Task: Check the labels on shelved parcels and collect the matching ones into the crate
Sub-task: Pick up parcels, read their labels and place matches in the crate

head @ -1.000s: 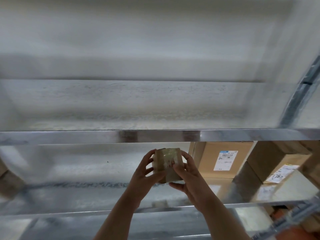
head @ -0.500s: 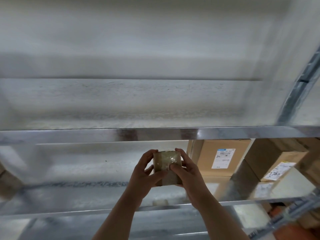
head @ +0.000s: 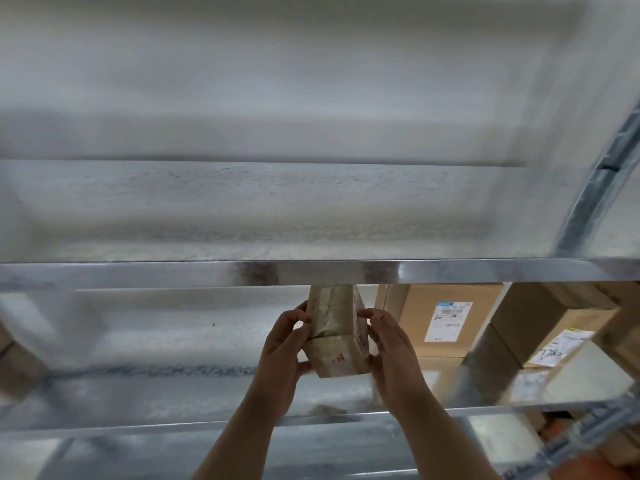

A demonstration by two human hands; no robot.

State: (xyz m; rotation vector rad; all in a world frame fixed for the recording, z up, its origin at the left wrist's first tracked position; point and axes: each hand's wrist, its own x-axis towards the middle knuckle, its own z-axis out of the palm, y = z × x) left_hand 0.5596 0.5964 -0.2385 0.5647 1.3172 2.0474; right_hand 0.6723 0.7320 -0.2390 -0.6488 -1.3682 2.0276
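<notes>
A small taped cardboard parcel (head: pixel 334 336) hangs in the air in front of the middle shelf, its top end hidden behind the shelf rail above. My left hand (head: pixel 282 348) grips its left side and my right hand (head: pixel 389 344) grips its right side. Red marks show on its lower face. To the right on the same shelf stands a brown parcel (head: pixel 446 320) with a white label, and beside it a tilted parcel (head: pixel 554 330) with a handwritten label. No crate is in view.
A bare galvanised shelf (head: pixel 242 216) fills the upper view, with its shiny front rail (head: pixel 450 270) just above the held parcel. A metal upright (head: pixel 602 168) runs at the right. Another box (head: pixel 17 368) sits at the left edge. Orange items (head: pixel 561 431) lie bottom right.
Both hands have turned the small parcel, so it now stands on end and tilts away. It sits higher, reaching behind the shelf rail.
</notes>
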